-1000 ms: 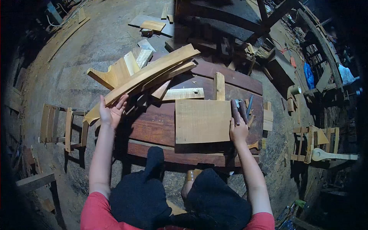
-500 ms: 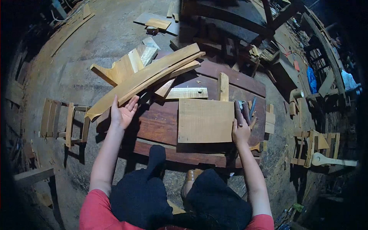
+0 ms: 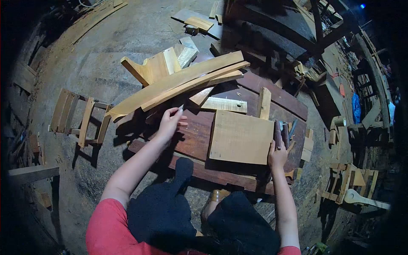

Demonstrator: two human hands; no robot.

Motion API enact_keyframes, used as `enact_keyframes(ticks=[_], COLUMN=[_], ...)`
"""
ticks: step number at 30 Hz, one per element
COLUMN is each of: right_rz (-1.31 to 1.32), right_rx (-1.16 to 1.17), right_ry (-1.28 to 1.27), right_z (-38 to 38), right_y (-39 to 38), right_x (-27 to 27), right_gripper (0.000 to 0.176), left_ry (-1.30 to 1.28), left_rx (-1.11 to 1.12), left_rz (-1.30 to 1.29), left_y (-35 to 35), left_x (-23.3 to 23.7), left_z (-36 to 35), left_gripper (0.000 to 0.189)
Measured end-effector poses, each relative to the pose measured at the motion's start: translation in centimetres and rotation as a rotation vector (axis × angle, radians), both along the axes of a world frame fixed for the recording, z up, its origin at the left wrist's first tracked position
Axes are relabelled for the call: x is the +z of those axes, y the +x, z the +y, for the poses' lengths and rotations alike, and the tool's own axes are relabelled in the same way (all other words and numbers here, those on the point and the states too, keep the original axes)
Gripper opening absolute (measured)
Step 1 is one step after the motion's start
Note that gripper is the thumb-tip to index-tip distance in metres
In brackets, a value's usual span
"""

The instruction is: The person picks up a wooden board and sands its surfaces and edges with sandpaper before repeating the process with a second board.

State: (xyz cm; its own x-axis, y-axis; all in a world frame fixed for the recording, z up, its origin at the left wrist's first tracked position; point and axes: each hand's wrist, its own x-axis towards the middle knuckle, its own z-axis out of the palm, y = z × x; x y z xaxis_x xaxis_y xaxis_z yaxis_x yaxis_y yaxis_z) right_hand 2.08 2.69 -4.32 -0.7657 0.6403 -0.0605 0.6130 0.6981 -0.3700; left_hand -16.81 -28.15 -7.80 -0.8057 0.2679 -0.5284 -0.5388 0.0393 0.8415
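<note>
My left hand [image 3: 170,123] is raised over the left part of the low dark-red wooden bench, thumb and forefinger pinching a small white piece [image 3: 181,108], other fingers loosely bent. Just beyond it lie long curved planks [image 3: 178,83], stacked at an angle. A flat, nearly square board [image 3: 242,137] lies on the bench [image 3: 193,134] in front of me. At the board's right edge, my right hand [image 3: 278,157] is wrapped against a dark tool [image 3: 279,132] with two parallel bars; its fingers partly hide it, and I cannot tell its kind.
A pale strip with a hole [image 3: 225,104] and a short upright-lying stick [image 3: 264,103] sit behind the board. Wooden frames stand left [image 3: 87,121] and right [image 3: 348,182], the latter beside a pale paddle-shaped piece [image 3: 365,199]. Scrap wood [image 3: 199,23] lies on the floor.
My left hand has moved right, away from the curved planks' lower end, and its open fingers have closed on the small white piece. The view has shifted; my right hand stays at the board's edge.
</note>
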Motion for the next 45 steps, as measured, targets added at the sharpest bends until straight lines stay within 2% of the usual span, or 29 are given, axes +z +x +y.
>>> enact_keyframes(ticks=[1,2,4,5,6,7,9,11,12,14,16,17,20,22,23,24,26,28,29,31,32,34,37,40,42,45], right_rz=[0.045,0.089,0.095,0.102,0.102,0.098,0.092,0.131,0.130,0.039,0.124,0.209,0.279,0.309,0.338,0.252,0.263,0.286,0.288,0.114,0.143,0.115,0.072,0.030,-0.057,-0.067], right_rx=[0.020,0.040,0.016,-0.007,-0.014,0.043,0.097,0.112,0.110,0.062,0.007,-0.037,-0.082,-0.115,-0.149,-0.182,-0.149,-0.132,-0.132,-0.187,-0.109,-0.153,-0.197,-0.231,-0.272,-0.268], right_ry=[0.041,0.082,0.008,-0.066,-0.065,-0.004,0.057,0.107,0.107,0.129,0.149,0.168,0.125,0.112,0.104,0.149,0.183,0.172,0.166,0.154,0.239,0.204,0.226,0.293,0.336,0.375], right_z=[-0.2,-0.3,0.0,0.1,0.5,1.0,1.6,1.8,2.5,4.3,5.6,6.1,7.0,7.6,8.0,8.8,8.6,8.6,8.3,7.5,8.3,8.3,8.9,9.0,7.8,8.9], right_y=[0.0,0.0,-0.1,0.0,0.3,0.5,0.9,1.1,1.5,2.2,2.1,1.8,0.6,0.0,-0.2,-0.1,-0.2,-0.2,0.1,0.6,1.5,2.4,3.4,4.1,3.7,4.6], right_x=[0.1,0.2,0.1,0.0,-0.4,-0.7,-1.1,-1.1,-1.7,-3.1,-3.0,-2.7,-0.5,-0.1,-0.1,-0.5,-0.4,-0.5,-0.5,0.4,-0.5,-0.4,-1.2,-1.0,0.2,-1.2], right_gripper=[0.042,0.041,0.039,0.037,0.037,0.038,0.040,0.037,0.037,0.026,0.023,0.033,0.034,0.032,0.031,0.024,0.021,0.017,0.017,0.017,0.017,0.019,0.022,0.025,0.027,0.029], left_ry=[-0.001,-0.038,-0.116,-0.115,-0.197,-0.279,-0.313,-0.567,-0.612,-0.643,-0.642,-0.657,-0.791,-0.971,-0.977,-1.069,-1.170,-1.446,-1.451,-1.441,-1.440,-1.357,-1.283,-1.271,-1.270,-1.246], left_rx=[-0.001,-0.040,-0.078,-0.084,-0.123,-0.162,-0.166,-0.162,-0.162,-0.153,-0.128,-0.134,-0.203,-0.297,-0.294,-0.262,-0.226,-0.187,-0.188,-0.282,-0.284,-0.295,-0.271,-0.316,-0.353,-0.411], left_rz=[-0.001,0.123,0.303,0.302,0.417,0.532,0.561,0.808,0.795,0.770,0.774,0.743,0.821,0.900,0.897,0.894,0.890,0.982,0.983,0.708,0.709,0.610,0.542,0.614,0.562,0.548], left_y=[0.1,0.3,0.6,0.6,0.5,0.4,-0.2,-0.5,-0.6,-0.8,-1.2,-1.3,-1.3,-1.1,-0.8,-0.4,0.3,0.4,0.2,-0.6,-1.0,-1.7,-1.8,-2.1,-2.6,-2.7], left_x=[-0.8,-1.5,-2.1,-1.9,-1.6,-1.4,-1.7,-0.9,-0.4,-0.5,-1.2,-1.0,-0.6,-0.2,0.0,0.1,-0.1,-0.8,-0.8,-0.5,-0.3,0.2,-0.1,-1.6,-1.2,-0.4], left_z=[0.0,0.1,0.4,0.4,0.4,0.4,0.1,-0.1,-0.2,-0.5,-1.0,-1.1,-1.7,-2.3,-2.5,-2.7,-3.5,-4.2,-4.5,-4.7,-4.6,-4.4,-4.6,-6.0,-6.6,-6.6], left_gripper=[0.046,0.041,0.033,0.033,0.032,0.032,0.033,0.036,0.038,0.039,0.039,0.036,0.036,0.035,0.035,0.036,0.037,0.039,0.039,0.045,0.045,0.043,0.037,0.028,0.028,0.027])
